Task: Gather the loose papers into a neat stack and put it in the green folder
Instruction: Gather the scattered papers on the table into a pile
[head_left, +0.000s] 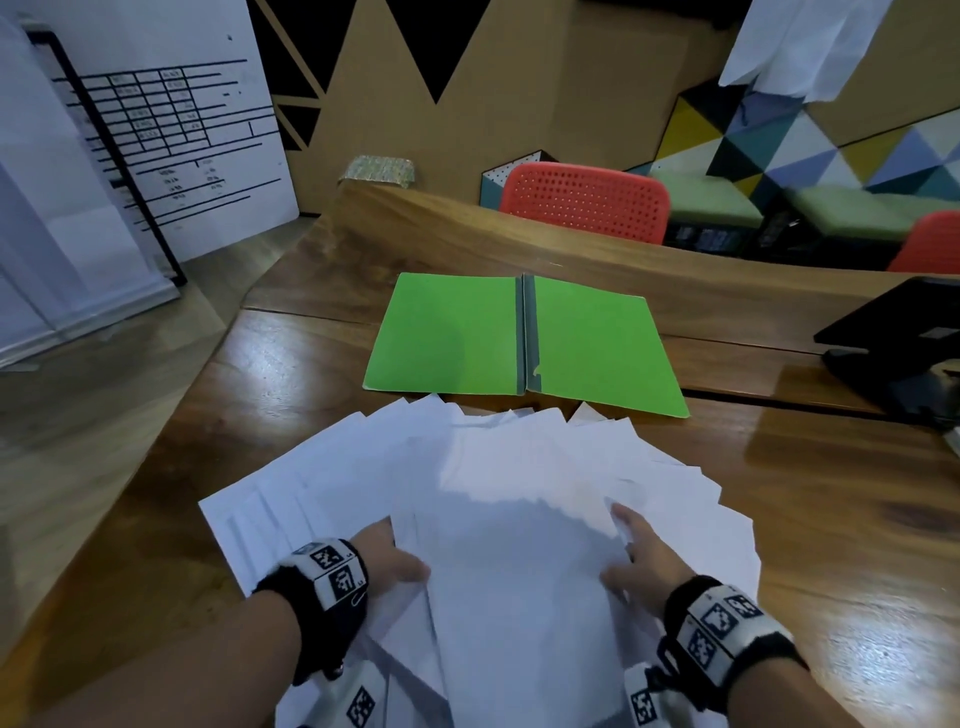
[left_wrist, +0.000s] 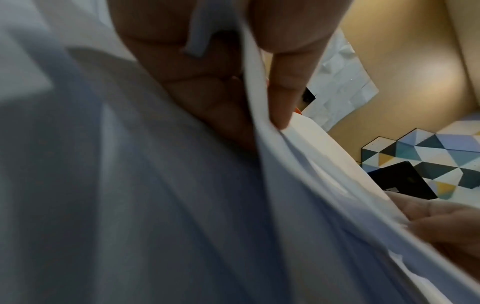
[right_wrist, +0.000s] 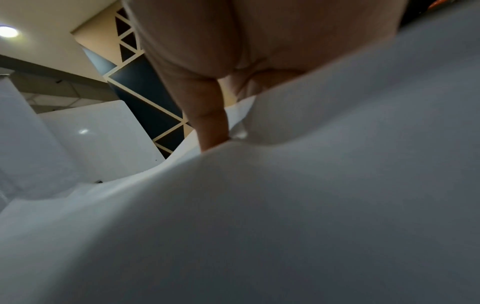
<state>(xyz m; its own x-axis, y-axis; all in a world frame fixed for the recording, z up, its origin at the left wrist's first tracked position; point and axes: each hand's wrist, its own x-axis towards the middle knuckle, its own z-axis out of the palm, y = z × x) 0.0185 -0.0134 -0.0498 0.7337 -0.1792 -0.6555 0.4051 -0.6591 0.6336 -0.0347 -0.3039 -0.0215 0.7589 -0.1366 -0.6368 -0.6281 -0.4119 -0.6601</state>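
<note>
Many white papers (head_left: 498, 483) lie fanned on the wooden table (head_left: 831, 519), spread in an arc, corners sticking out left, far side and right. Not squared up.

Left hand (head_left: 387, 558) is at the left edge of the top sheets. Left wrist view: thumb (left_wrist: 280, 88) on one side, fingers (left_wrist: 207, 107) on the other, a bunch of sheets (left_wrist: 298, 164) pinched between them. So it grips the papers.

Right hand (head_left: 636, 558) is on the right side of the pile, fingers extended and lying across the sheets; one fingertip sits at a lifted paper edge. Right wrist view is mostly blocked by paper (right_wrist: 285, 205) close to the lens; one straight finger (right_wrist: 211, 123) shows, tip against the sheets. Reads as flat, pressing, not curled round anything.

Green folder (head_left: 524, 340) lies open and flat on the table, just beyond the fan, grey spine in the middle, both covers bare. Nearest paper corners come close to its near edge; can't tell whether they touch.

Surroundings:
- black laptop (head_left: 898, 332) at the table's right edge
- two red perforated chairs (head_left: 584, 205) behind the table
- whiteboard with a drawn grid (head_left: 161, 135) at left
- wall with coloured triangles (head_left: 810, 145) at right rear

Both wrists carry marker-tagged bands (head_left: 332, 571).
</note>
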